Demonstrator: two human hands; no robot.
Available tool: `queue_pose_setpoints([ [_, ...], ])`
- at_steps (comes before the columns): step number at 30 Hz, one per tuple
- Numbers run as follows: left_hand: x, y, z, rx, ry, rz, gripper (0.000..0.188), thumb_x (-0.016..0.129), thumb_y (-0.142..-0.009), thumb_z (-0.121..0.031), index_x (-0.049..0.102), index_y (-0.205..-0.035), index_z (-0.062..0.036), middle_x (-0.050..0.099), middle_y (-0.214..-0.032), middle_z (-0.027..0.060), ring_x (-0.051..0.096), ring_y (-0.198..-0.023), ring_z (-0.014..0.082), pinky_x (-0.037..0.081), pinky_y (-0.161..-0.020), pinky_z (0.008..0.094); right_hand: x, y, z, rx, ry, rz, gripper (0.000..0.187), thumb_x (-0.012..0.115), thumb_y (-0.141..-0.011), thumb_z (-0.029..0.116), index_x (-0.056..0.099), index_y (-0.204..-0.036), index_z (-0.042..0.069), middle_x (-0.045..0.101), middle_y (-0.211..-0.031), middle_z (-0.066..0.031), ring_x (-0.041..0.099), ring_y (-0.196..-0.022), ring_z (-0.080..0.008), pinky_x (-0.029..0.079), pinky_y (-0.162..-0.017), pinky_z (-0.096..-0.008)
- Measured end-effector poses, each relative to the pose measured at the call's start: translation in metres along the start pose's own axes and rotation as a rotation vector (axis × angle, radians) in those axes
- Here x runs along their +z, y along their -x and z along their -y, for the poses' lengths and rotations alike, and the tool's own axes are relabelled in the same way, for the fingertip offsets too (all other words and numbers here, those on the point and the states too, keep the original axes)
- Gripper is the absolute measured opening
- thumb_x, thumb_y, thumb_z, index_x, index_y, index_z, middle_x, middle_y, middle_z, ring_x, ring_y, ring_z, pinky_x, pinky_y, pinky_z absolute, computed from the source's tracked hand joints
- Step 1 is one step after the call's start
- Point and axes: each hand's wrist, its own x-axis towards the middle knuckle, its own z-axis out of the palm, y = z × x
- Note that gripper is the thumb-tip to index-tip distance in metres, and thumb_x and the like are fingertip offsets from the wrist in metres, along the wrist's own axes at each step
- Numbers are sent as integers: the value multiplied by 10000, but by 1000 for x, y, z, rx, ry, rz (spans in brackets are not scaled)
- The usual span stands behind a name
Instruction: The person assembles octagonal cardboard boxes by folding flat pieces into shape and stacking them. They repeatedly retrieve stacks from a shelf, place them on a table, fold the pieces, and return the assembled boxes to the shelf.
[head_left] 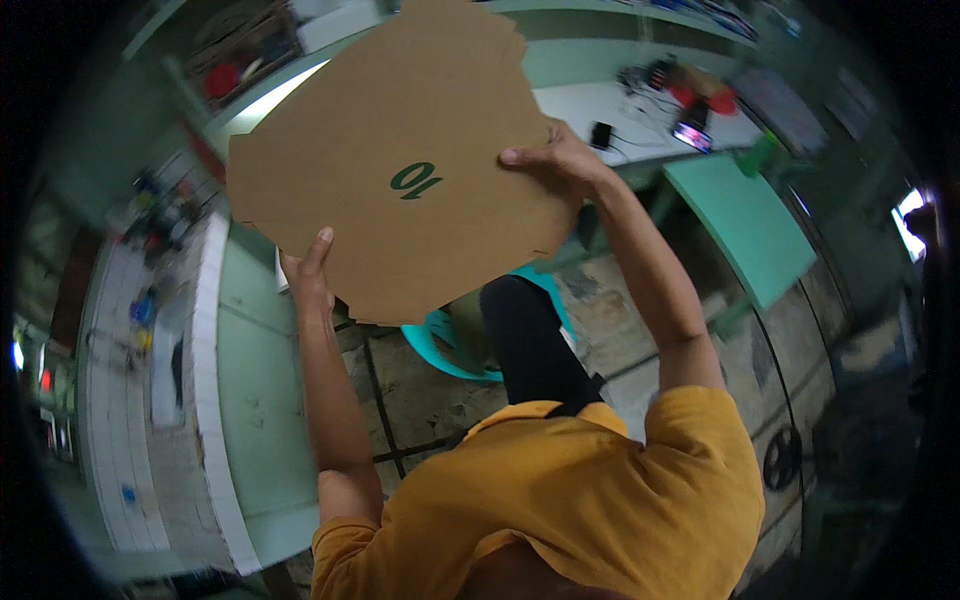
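Observation:
A large flat piece of brown cardboard (390,120), irregular in outline with green printing near its middle, is held up in front of me. My left hand (312,272) grips its lower left edge, thumb on the near face and fingers hidden behind. At the right edge my right hand (560,165) holds it the same way, thumb lying across the face. The cardboard hides much of the white desk behind it.
A turquoise plastic seat (425,345) is below the cardboard. To the right stands a green table (745,225); a lit phone (692,137) and cables lie on the white desk (590,100). A tiled counter with a sink (170,365) runs along the left.

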Motion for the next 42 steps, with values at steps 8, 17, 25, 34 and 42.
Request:
queue_pose_setpoints([
  [8, -6, 30, 154, -335, -447, 133, 929, 682, -839, -471, 215, -1474, 20, 286, -1502, 212, 294, -1382, 331, 278, -1111, 451, -26, 197, -21, 58, 431, -499, 540, 813, -692, 235, 630, -1139, -5, 707, -918, -139, 677, -829, -219, 513, -771, -341],
  [17, -104, 147, 308, -811, -335, 184, 714, 772, -786, -257, 418, -1351, 0, 524, -1279, 153, 514, -1164, 296, 424, -966, 433, -100, 433, -43, 657, 1325, -1029, 400, 723, -751, 299, 640, -1082, 90, 678, -824, -189, 654, -790, -381, 511, -692, -472],
  [25, -34, 152, 301, -937, -338, 77, 433, 623, -724, -22, 529, -1141, -85, 585, -948, 48, 594, -766, 196, 488, -552, 328, -217, 533, -13, 862, 1564, -1283, 332, 699, -795, 275, 621, -1061, 92, 673, -824, -174, 650, -801, -374, 493, -661, -464],
  [34, 42, 232, 336, -818, -460, -330, 510, 709, -808, -132, 488, -1260, -54, 578, -1165, 99, 573, -1011, 252, 486, -804, 424, -514, 464, -52, 427, 1613, -1146, 304, 652, -833, 212, 588, -1125, 156, 679, -924, -119, 659, -808, -332, 513, -682, -459],
  [42, 194, 260, 278, -521, -1500, -671, 727, 680, -848, -202, 294, -1458, -114, 442, -1394, 190, 492, -1199, 394, 392, -991, 543, -651, 380, -197, 615, 1775, -847, 472, 531, -834, 129, 485, -1303, 149, 575, -1177, -147, 585, -1050, -401, 487, -840, -501],
])
